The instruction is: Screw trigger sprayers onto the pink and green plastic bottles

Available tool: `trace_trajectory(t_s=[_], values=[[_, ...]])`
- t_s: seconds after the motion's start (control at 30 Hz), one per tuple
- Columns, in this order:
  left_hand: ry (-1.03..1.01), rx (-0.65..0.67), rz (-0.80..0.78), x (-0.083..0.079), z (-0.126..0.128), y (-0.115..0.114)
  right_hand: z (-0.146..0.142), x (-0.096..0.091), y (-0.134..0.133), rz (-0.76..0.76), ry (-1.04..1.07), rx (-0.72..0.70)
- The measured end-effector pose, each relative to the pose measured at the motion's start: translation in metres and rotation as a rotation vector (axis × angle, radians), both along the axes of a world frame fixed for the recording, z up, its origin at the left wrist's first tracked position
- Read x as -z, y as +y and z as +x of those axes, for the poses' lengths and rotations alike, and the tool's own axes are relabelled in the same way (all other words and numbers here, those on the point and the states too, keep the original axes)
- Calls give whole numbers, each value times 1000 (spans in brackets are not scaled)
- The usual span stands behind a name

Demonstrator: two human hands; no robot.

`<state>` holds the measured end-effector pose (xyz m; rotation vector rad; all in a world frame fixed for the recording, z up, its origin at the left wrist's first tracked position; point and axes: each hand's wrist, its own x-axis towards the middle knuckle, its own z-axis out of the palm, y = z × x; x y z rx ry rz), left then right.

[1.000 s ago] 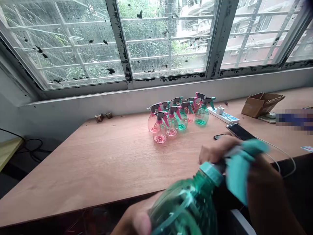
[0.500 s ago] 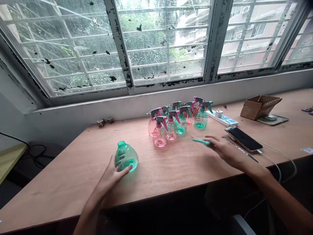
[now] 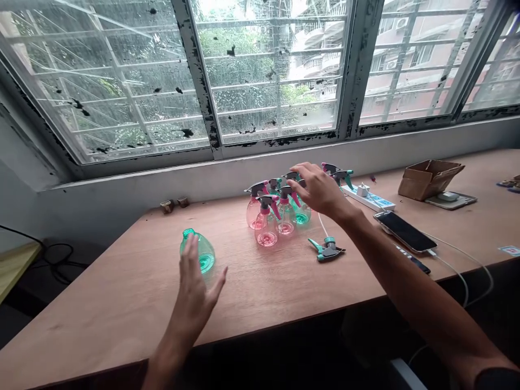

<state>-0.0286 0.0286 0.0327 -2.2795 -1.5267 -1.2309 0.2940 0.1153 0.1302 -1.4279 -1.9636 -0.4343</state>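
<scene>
A green bottle (image 3: 206, 248) without a spray head stands on the left of the table, tilted-necked and see-through. My left hand (image 3: 195, 290) is open just in front of it, thumb spread away, covering part of its side. My right hand (image 3: 319, 189) reaches over the group of spray bottles at the back, fingers stretched and apart; it hides some of them. In that group are a pink spray bottle (image 3: 267, 230) at the front and a green spray bottle (image 3: 301, 213) beside the hand. A loose grey and green spray head (image 3: 328, 250) lies on the table with its tube pointing back.
Right of the bottles are a white power strip (image 3: 371, 199), a phone (image 3: 404, 230) on a charging cable, and an open cardboard box (image 3: 426, 179). Two small brown pieces (image 3: 166, 206) lie near the wall at the back left. The windows run behind the wooden table (image 3: 122, 292).
My right hand has put the spray head down on the table and moved up and left over the spray bottles. My left hand has let go of the green bottle, which stands farther left.
</scene>
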Motion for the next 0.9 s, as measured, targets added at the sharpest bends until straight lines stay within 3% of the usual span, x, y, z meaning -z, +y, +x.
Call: trace_trajectory(t_s=[0.1,0.23,0.33,0.4,0.47,0.5,0.57,0.67,0.73,0.77,0.9], values=[[12,207,31,-10,38,-15,-27,-10,24,-231,-206,108],[-52,327,87,-14,78,-25,-36,-6,31,-328,-225,190],[-6,366,90,-12,99,-28,-21,0,2,-344,-186,273],[42,368,94,-7,112,-28,-7,5,-32,-323,-131,339],[100,334,101,2,125,-27,3,11,-72,-202,61,383],[122,297,117,7,131,-27,6,14,-91,-178,151,335],[143,222,158,16,139,-26,8,21,-122,-284,278,79],[88,170,111,14,136,-28,8,28,-147,-370,348,-135],[6,245,-84,2,124,-33,13,28,-151,-388,327,-219],[-51,344,-234,-5,116,-35,16,27,-152,-400,309,-275],[-179,1190,-1130,-27,86,-38,31,26,-155,-417,252,-577]])
